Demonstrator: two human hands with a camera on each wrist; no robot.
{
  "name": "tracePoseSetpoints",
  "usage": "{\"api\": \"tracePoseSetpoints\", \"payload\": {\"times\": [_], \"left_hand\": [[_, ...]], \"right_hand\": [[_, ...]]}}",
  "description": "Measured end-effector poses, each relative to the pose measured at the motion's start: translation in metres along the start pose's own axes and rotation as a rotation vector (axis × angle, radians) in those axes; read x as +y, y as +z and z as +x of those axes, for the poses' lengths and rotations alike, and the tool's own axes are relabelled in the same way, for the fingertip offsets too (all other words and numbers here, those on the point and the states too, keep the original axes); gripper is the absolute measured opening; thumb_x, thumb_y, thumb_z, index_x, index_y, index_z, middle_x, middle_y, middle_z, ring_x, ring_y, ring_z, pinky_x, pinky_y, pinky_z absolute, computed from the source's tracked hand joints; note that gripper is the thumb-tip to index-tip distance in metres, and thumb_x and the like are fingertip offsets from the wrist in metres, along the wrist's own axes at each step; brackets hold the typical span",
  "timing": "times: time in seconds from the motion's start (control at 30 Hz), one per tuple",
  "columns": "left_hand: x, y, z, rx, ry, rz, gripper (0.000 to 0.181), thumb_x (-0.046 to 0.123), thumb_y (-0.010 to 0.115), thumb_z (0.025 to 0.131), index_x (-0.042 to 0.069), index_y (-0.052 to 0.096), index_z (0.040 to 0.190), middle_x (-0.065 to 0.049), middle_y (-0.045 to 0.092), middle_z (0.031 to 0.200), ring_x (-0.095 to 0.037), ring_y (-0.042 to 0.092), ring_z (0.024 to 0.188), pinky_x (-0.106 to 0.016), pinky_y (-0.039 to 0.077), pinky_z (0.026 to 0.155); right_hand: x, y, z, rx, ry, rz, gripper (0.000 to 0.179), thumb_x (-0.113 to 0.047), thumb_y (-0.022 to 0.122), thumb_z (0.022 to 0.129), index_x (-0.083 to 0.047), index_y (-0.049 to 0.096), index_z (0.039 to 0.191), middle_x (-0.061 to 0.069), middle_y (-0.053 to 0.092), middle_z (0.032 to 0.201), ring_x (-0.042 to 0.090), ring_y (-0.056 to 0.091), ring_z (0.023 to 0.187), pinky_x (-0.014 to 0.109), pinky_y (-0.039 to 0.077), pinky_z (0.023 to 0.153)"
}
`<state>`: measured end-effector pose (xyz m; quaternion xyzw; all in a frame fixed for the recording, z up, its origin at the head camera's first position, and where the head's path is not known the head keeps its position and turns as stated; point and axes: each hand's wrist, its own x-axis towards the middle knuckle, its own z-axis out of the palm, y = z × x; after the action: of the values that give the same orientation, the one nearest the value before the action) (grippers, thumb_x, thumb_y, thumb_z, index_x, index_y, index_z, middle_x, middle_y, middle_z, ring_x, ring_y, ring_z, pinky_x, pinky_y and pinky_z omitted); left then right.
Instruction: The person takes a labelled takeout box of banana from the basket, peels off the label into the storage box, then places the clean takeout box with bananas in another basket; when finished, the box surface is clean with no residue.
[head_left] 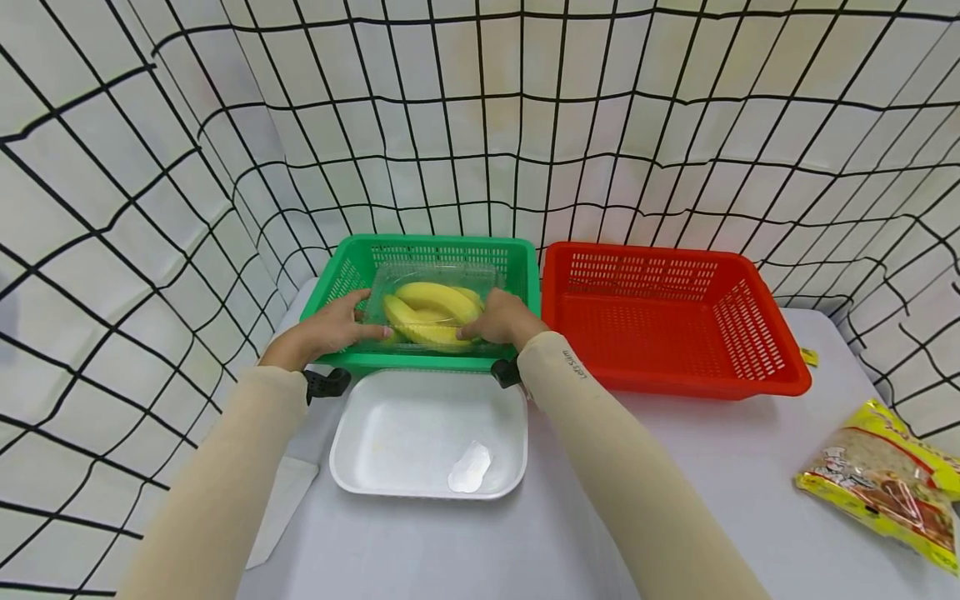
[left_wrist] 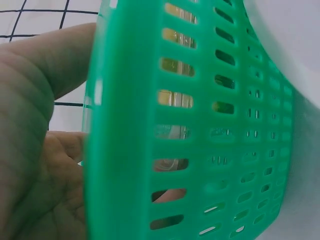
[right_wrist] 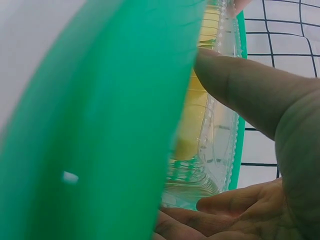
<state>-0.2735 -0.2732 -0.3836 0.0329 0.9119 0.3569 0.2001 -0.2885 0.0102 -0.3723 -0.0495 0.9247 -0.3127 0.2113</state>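
Observation:
A clear plastic clamshell box [head_left: 442, 273] with yellow bananas [head_left: 438, 298] inside sits in the green basket [head_left: 435, 241]. My left hand [head_left: 330, 327] holds the box at its left end, thumb along the front edge. At the opposite end my right hand [head_left: 506, 319] grips it, with the thumb on the front edge and the fingers round the side. In the right wrist view the thumb presses near the ridged edge of the box [right_wrist: 220, 135]. The basket wall [left_wrist: 125, 125] hides most of the box in the left wrist view.
A white foam tray [head_left: 420, 433] lies in front of the green basket. The red basket [head_left: 637, 383] stands to the right, a small yellow item [head_left: 808, 357] beside it. A yellow snack bag [head_left: 885, 483] lies at far right. Black netting [head_left: 555, 100] surrounds the table.

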Motion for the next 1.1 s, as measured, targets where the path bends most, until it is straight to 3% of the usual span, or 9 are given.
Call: {"api": "tracePoseSetpoints", "payload": {"times": [0.83, 0.97, 1.1], "left_hand": [[0.0008, 0.0033, -0.0016, 0.039, 0.028, 0.051, 0.098, 0.039, 0.067, 0.102, 0.0, 0.003, 0.166, -0.036, 0.023, 0.164, -0.053, 0.024, 0.151, -0.067, 0.028, 0.118], [0.0005, 0.0032, -0.0031, 0.051, 0.038, 0.06, 0.098, 0.04, 0.067, 0.102, -0.001, 0.004, 0.166, -0.036, 0.024, 0.164, -0.053, 0.025, 0.151, -0.067, 0.028, 0.118], [-0.0015, 0.0035, -0.0046, 0.07, 0.05, 0.081, 0.095, 0.04, 0.065, 0.103, 0.0, 0.007, 0.166, -0.034, 0.026, 0.164, -0.053, 0.026, 0.15, -0.068, 0.029, 0.117]], "right_hand": [[-0.0023, -0.001, -0.0029, 0.032, -0.012, -0.026, 0.051, -0.037, 0.082, 0.091, -0.004, 0.052, 0.115, 0.011, 0.053, 0.098, 0.024, 0.053, 0.092, 0.031, 0.043, 0.071], [-0.003, -0.0011, -0.0046, 0.038, -0.01, -0.013, 0.06, -0.036, 0.083, 0.091, -0.001, 0.05, 0.128, 0.013, 0.057, 0.106, 0.027, 0.055, 0.099, 0.034, 0.049, 0.08], [-0.0039, -0.0015, -0.0076, 0.043, -0.014, -0.006, 0.086, -0.037, 0.081, 0.092, 0.002, 0.035, 0.153, 0.017, 0.059, 0.131, 0.03, 0.055, 0.114, 0.043, 0.052, 0.101]]}}
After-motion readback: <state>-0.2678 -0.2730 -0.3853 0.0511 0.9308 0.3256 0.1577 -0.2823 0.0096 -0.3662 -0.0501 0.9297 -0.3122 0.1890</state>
